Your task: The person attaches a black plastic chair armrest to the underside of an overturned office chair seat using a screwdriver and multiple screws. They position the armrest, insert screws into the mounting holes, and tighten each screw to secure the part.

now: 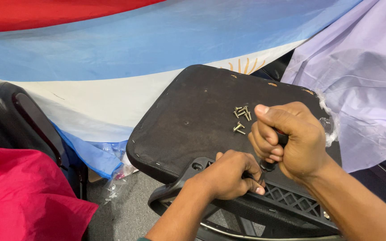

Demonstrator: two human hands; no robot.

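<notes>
While the head cam looks down, both hands sit at the near edge of a black chair seat (193,116) that's lying upside down w/ its fabric underside up. Right hand (291,143) is curled into a fist round a screwdriver handle (271,164), thumb sticking up on top; only a dark bit of the handle w/ a hint of red shows between the fingers, and the tip is hidden. Left hand (231,174) is clamped shut too, fingers wrapped round the black plastic frame (287,201) w/ the lattice pattern, right where frame meets seat. Can't tell if it's pinching the driver shaft as well, the knuckles cover it. The two hands are just beside each other, nearly touching.

A small pile of brass-coloured screws (242,114) lies loose on the seat just beyond the right thumb, w/ one more screw (239,128) a bit apart, closer to the hands.

Around it: a big draped cloth in light blue and white bands (157,49) behind the seat, a lilac sheet (362,76) on the right, red fabric (18,196) bottom left, and a black armrest (23,120) at the left edge. Some crumpled clear plastic (117,178) lies on the grey floor under the seat's left corner.
</notes>
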